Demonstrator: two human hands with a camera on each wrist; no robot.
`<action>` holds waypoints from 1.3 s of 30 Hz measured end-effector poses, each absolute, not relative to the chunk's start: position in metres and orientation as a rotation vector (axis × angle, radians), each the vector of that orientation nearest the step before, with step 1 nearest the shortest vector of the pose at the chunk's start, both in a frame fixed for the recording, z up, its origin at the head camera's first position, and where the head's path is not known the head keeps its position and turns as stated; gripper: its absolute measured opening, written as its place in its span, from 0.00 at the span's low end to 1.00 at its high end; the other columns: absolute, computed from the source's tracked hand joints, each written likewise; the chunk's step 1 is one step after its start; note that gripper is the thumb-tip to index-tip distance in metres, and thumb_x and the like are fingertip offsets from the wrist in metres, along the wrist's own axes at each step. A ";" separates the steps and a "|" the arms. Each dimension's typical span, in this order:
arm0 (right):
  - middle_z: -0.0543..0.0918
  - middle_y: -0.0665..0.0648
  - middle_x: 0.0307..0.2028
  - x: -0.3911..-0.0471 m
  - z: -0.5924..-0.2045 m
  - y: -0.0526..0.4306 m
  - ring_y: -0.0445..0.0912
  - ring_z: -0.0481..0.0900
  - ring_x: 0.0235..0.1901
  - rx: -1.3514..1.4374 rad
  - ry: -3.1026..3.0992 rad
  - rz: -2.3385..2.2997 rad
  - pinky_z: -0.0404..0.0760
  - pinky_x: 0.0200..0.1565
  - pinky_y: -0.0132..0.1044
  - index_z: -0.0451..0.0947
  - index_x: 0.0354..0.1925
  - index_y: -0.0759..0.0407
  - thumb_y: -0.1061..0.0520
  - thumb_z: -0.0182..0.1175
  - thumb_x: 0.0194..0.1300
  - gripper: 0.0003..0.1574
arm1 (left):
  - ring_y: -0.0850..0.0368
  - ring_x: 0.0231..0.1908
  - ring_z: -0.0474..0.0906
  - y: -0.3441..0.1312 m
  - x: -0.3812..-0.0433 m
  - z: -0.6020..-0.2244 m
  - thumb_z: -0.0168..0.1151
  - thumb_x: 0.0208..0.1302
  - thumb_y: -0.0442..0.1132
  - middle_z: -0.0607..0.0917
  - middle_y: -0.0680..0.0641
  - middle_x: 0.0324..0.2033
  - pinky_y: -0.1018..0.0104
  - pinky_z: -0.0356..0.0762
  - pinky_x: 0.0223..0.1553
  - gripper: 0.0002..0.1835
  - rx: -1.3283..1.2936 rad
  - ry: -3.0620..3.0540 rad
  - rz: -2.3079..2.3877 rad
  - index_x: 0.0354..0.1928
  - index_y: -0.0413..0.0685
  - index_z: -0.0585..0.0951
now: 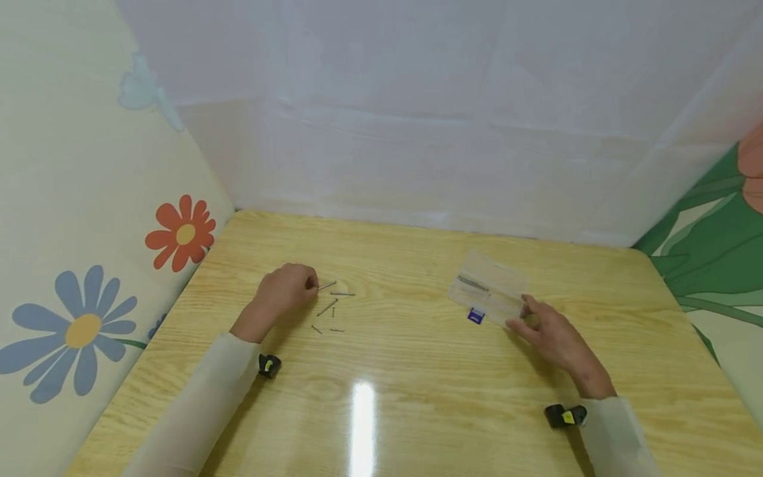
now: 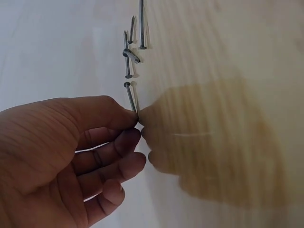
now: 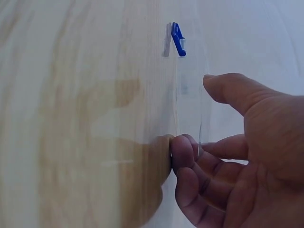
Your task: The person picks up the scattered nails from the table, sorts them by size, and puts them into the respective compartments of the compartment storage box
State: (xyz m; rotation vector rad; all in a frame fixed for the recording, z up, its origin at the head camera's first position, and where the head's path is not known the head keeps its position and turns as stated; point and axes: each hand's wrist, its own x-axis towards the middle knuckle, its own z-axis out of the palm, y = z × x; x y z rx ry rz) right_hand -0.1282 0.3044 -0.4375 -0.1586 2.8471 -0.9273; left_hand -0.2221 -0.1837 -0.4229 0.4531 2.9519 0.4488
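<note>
Between thumb and index finger, my left hand [image 1: 285, 288] pinches the pointed end of a metal nail [image 2: 130, 97], close over the wooden table. Just right of it in the head view lie several loose nails [image 1: 327, 307], some long and some short. On the right side, a clear plastic box [image 1: 496, 273] has a blue latch [image 1: 475, 315] on its front edge, and long nails [image 1: 473, 285] show inside it. My right hand [image 1: 551, 331] holds the box's right end, its fingers curled at the lower edge and its thumb by the upper side in the right wrist view.
The wood-grain table [image 1: 405, 358] meets a white cloth backdrop [image 1: 381, 165] at the back. Flower-printed panels [image 1: 36, 218] stand along the sides. A black wrist camera [image 1: 269, 366] sits by the left cuff, another by the right.
</note>
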 end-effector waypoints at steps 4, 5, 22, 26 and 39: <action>0.77 0.70 0.55 -0.128 -0.438 0.304 0.52 0.82 0.42 -0.156 2.844 -0.935 0.80 0.38 0.43 0.48 0.75 0.80 0.44 0.59 0.77 0.52 | 0.52 0.34 0.80 -0.184 -0.224 -0.424 0.63 0.65 0.35 0.86 0.49 0.34 0.51 0.79 0.36 0.04 0.456 2.940 0.446 0.35 0.47 0.86; 0.77 0.70 0.55 -0.128 -0.438 0.304 0.53 0.82 0.43 -0.154 2.843 -0.937 0.80 0.38 0.43 0.48 0.75 0.79 0.44 0.59 0.77 0.53 | 0.52 0.33 0.79 -0.185 -0.225 -0.424 0.63 0.64 0.35 0.86 0.49 0.34 0.51 0.79 0.35 0.04 0.454 2.936 0.449 0.35 0.47 0.86; 0.77 0.71 0.56 -0.127 -0.439 0.304 0.54 0.83 0.44 -0.147 2.834 -0.939 0.81 0.39 0.45 0.46 0.76 0.79 0.44 0.58 0.77 0.53 | 0.55 0.26 0.74 -0.183 -0.230 -0.419 0.65 0.57 0.35 0.82 0.52 0.26 0.59 0.71 0.28 0.04 0.435 2.896 0.454 0.27 0.50 0.83; 0.78 0.70 0.55 -0.127 -0.439 0.304 0.52 0.83 0.44 -0.161 2.830 -0.955 0.80 0.40 0.44 0.46 0.76 0.78 0.44 0.58 0.77 0.53 | 0.55 0.26 0.73 -0.182 -0.231 -0.420 0.66 0.56 0.36 0.81 0.53 0.25 0.59 0.71 0.27 0.03 0.430 2.890 0.458 0.27 0.51 0.83; 0.77 0.71 0.56 -0.129 -0.438 0.304 0.52 0.82 0.43 -0.146 2.826 -0.951 0.79 0.37 0.41 0.46 0.77 0.78 0.45 0.58 0.77 0.52 | 0.55 0.26 0.74 -0.184 -0.231 -0.422 0.65 0.58 0.37 0.81 0.52 0.26 0.58 0.71 0.27 0.02 0.482 2.928 0.433 0.28 0.50 0.82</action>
